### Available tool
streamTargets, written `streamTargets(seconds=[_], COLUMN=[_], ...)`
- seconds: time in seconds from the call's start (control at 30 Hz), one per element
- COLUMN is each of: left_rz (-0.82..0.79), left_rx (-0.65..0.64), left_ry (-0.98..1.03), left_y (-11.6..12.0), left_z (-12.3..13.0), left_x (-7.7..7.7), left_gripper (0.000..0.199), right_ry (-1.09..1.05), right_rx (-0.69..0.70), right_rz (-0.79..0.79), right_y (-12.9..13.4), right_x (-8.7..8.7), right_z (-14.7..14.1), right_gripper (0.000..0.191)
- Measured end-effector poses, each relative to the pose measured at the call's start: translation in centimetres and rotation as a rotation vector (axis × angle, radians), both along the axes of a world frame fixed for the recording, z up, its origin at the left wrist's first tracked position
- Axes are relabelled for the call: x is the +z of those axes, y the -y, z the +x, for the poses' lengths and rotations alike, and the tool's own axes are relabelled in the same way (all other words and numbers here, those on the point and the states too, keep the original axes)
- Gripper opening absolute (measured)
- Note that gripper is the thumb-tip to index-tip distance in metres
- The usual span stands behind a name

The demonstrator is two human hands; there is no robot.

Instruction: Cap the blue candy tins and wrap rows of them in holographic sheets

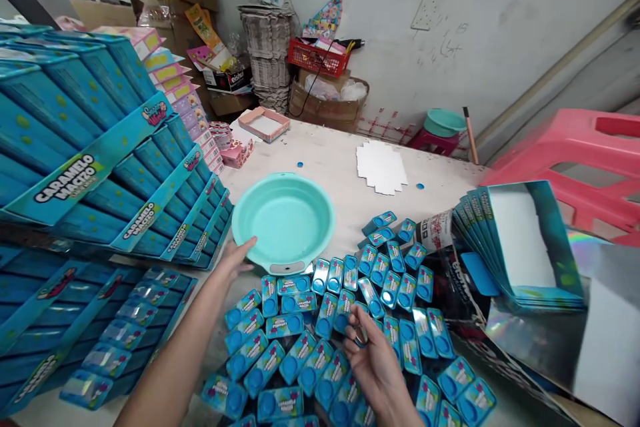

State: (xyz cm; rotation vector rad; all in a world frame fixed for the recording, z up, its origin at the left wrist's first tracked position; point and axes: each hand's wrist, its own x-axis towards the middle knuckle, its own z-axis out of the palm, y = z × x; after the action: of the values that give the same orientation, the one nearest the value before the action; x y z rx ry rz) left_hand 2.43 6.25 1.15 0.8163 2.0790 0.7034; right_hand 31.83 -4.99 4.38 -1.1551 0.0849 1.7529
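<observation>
My left hand (236, 261) is at the near left rim of a round turquoise plastic basin (283, 213), fingers apart. Whether it presses on the rim is hard to see. Nothing lies inside the basin. My right hand (373, 360) is over many small blue boxes (299, 355) printed "Caramelo Macizo", each with a round blue spot on its face. Its fingers are curled together, and what they pinch is too small to make out. The boxes lie face up in uneven rows between and around my forearms.
Tall stacks of blue display boxes (95, 180) rise at left. Folded blue trays (530, 247) lean at right, near a pink stool (575, 160). A white card (383, 167) and a shallow pink box (264, 125) lie farther back. A red basket (320, 57) stands by the wall.
</observation>
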Motion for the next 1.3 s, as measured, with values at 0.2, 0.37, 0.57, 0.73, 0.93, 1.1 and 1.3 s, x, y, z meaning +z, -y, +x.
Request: streamTargets(seconds=[0.2,0.37,0.57,0.73,0.93,1.1,1.3], left_rz=[0.143,0.432,0.452,0.441,0.435,0.412,0.379], left_rx=[0.42,0.446,0.524,0.703,0.896,0.969,1.059], left_ry=[0.484,0.57,0.514,0.546,0.51,0.473,0.464], left_y=[-1.4,2.6,18.5,34.1,47.5,54.7,62.3], left_z=[1.7,2.8,6.0,7.5,7.8,6.8,3.4], left_x=[0.9,8.0,11.5,9.6,8.5,8.6,7.6], left_gripper=[0.047,0.05,0.047,0.045,0.044,0.051,0.049], right_ry=[0.163,0.394,0.639,0.708,0.663,0.454,0.338], right_rx=[0.007,0.019,-0.178,0.267,0.51,0.735,0.846], right_rz=[0.022,0.242,0.495,0.711,0.79,0.79,0.809], right_y=[2.4,2.6,3.5,9.7,19.0,24.3,29.9], right_x=[-0.3,2.0,7.3,7.3,5.1,4.2,2.3], right_z=[0.5,2.5,4.0,1.7,-1.3,-4.0,-8.2], right_gripper=[0.035,0.042,0.052,0.056,0.046,0.04,0.037])
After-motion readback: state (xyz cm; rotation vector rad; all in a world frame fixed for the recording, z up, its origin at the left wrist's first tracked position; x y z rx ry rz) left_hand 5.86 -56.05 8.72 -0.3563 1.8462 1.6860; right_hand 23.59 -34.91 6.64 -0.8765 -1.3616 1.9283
